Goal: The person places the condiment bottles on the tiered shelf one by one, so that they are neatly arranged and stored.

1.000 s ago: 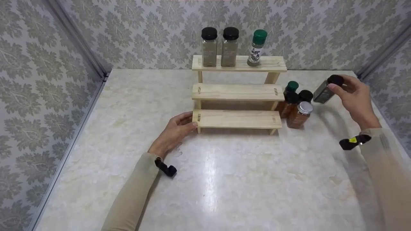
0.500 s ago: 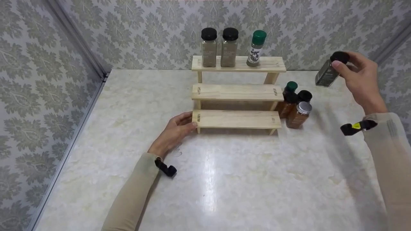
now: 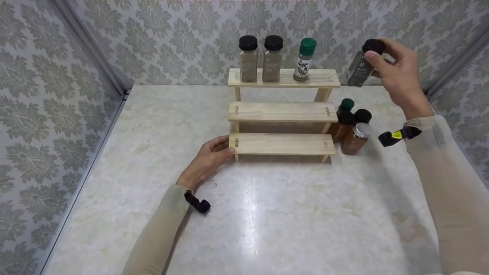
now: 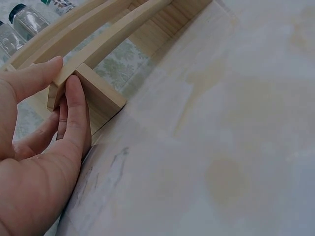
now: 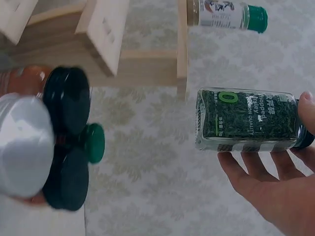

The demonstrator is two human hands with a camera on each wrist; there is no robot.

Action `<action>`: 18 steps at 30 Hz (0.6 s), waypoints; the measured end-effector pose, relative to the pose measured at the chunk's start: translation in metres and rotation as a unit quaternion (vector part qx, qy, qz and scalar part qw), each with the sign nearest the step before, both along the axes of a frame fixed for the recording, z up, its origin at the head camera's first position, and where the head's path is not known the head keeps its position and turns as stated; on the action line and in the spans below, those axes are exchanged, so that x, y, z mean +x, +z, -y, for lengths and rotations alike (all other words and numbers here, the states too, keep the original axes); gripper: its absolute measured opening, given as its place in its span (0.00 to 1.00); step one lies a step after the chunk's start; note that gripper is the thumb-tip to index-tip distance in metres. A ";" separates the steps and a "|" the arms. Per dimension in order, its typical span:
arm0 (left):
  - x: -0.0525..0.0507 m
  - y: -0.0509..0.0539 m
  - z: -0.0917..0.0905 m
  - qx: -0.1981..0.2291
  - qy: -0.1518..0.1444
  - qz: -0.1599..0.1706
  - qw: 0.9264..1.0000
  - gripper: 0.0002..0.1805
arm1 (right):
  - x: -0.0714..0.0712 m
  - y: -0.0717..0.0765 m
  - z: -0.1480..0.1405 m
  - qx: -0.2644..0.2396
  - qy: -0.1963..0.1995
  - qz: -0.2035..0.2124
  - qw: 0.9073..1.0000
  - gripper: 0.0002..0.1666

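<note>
A three-tier wooden rack (image 3: 282, 143) stands on the table, its lowest shelf toward me. My left hand (image 3: 208, 156) grips that shelf's left end; in the left wrist view the thumb lies on top and the fingers (image 4: 75, 105) are under the edge. My right hand (image 3: 401, 74) holds a black-capped glass jar of chopped parsley (image 5: 251, 119) by its cap end, in the air right of the top shelf. On the top shelf stand two black-capped jars (image 3: 249, 65) (image 3: 271, 65) and a green-capped spice bottle (image 3: 303, 63).
Right of the rack several spice jars cluster on the table: a silver-capped one (image 3: 355, 143), black-capped ones (image 3: 363, 115) and a green-capped one (image 3: 347, 104). Patterned wall panels (image 3: 172, 46) enclose the marbled table (image 3: 160, 114) at the back and sides.
My right hand has lifted the parsley jar off toward the back and then carried it left, nearer the top shelf. My left hand stays on the rack.
</note>
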State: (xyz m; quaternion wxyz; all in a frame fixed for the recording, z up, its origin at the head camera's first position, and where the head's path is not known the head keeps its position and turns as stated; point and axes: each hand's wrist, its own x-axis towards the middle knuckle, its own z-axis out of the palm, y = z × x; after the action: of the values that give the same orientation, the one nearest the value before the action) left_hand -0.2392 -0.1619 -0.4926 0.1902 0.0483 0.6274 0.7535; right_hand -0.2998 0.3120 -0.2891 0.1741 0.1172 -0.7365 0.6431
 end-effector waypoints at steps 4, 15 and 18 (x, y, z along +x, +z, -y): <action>0.003 -0.001 0.000 0.011 -0.002 0.002 1.000 0.36 | -0.006 0.001 0.016 0.020 0.001 0.009 1.000 0.23; 0.003 -0.002 0.001 -0.003 -0.001 -0.005 1.000 0.36 | -0.018 0.002 0.050 0.105 -0.002 0.000 0.994 0.21; 0.002 -0.002 0.002 -0.003 -0.002 -0.001 1.000 0.35 | -0.021 0.001 0.058 0.108 -0.004 -0.004 0.994 0.20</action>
State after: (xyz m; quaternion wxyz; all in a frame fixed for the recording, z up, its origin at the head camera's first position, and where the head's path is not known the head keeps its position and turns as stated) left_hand -0.2370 -0.1643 -0.4947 0.1912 0.0495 0.6301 0.7510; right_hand -0.3203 0.2541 -0.2879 0.1662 0.1347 -0.8015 0.5584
